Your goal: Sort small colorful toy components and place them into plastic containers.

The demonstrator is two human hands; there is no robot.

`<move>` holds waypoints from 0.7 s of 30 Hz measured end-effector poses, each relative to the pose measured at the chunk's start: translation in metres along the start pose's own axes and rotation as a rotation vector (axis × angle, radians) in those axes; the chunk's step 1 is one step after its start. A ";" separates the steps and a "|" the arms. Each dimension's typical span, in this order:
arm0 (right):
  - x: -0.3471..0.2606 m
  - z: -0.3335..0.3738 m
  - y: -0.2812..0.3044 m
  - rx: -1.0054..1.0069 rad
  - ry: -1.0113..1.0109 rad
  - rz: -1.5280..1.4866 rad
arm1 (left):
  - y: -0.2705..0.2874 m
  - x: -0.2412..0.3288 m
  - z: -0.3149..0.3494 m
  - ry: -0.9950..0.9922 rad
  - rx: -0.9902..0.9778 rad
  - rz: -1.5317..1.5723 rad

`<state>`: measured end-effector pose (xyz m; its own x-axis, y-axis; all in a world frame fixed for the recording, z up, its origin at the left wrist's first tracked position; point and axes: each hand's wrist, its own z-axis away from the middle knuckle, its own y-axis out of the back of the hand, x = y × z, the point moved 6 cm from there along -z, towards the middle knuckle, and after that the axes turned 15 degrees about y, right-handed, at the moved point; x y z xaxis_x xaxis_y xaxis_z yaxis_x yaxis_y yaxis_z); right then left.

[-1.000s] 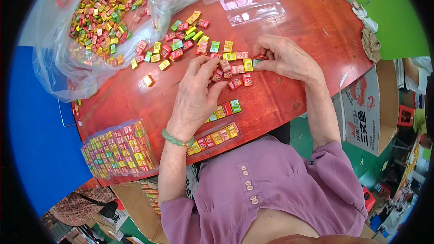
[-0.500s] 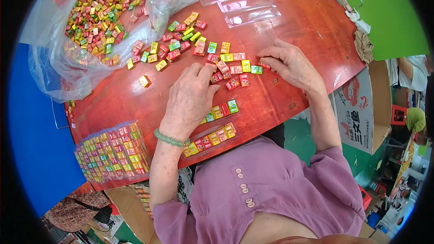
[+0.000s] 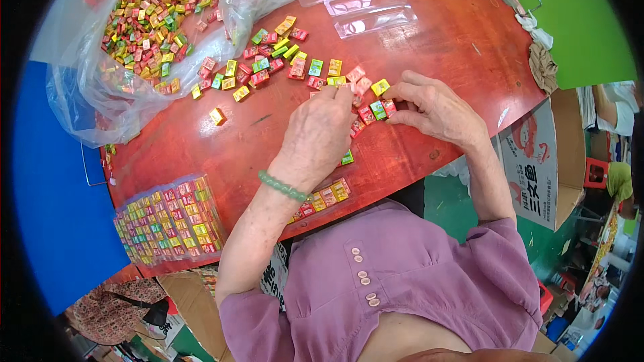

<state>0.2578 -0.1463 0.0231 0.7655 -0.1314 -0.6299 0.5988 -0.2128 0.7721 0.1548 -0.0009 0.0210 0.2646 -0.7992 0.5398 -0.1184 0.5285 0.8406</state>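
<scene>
My right hand [image 3: 436,112] pinches a small red box [image 3: 389,108] between thumb and forefinger, at the right end of a short row. Beside it in that row stand a green box [image 3: 378,110] and a red box [image 3: 366,115]. From the left, my left hand [image 3: 312,134] reaches over the table with its fingers drawn together, against small red boxes [image 3: 358,99] at the row's other end; its fingertips are partly hidden. A yellow box [image 3: 380,87] lies just beyond the row. Under my left wrist, a filled strip of boxes [image 3: 329,196] lies partly covered.
A clear plastic bag [image 3: 80,110] holds a heap of tiny coloured boxes at far left. Loose boxes [image 3: 259,65] are scattered beside it. Filled clear packs [image 3: 168,221] lie at the near left. Transparent trays [image 3: 376,21] sit at the back of the red table [image 3: 463,47].
My left hand has moved right, toward my right hand. Several loose boxes between them have been drawn into a slanting row. The right hand has shifted slightly nearer and right.
</scene>
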 end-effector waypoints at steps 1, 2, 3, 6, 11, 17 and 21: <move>-0.002 0.002 0.000 0.023 0.021 0.023 | -0.002 0.002 -0.002 0.001 0.011 -0.004; -0.003 0.004 0.001 0.047 0.042 0.048 | -0.004 0.002 -0.004 0.000 0.023 -0.007; -0.004 0.005 0.000 0.048 0.041 0.046 | -0.005 0.002 -0.006 -0.001 0.020 -0.008; -0.006 0.007 -0.001 0.059 0.031 0.122 | -0.007 -0.003 -0.010 0.045 -0.022 0.091; -0.013 0.003 -0.006 0.096 0.105 0.090 | 0.003 -0.002 -0.006 0.026 -0.073 0.156; -0.008 0.003 -0.012 0.083 0.070 0.092 | 0.005 -0.010 -0.004 0.044 -0.156 0.184; -0.013 0.005 -0.011 0.124 0.012 0.049 | 0.009 -0.011 -0.006 0.023 -0.182 0.149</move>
<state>0.2402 -0.1471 0.0224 0.7964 -0.1330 -0.5900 0.5274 -0.3248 0.7851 0.1561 0.0143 0.0226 0.2796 -0.7029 0.6540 0.0166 0.6846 0.7287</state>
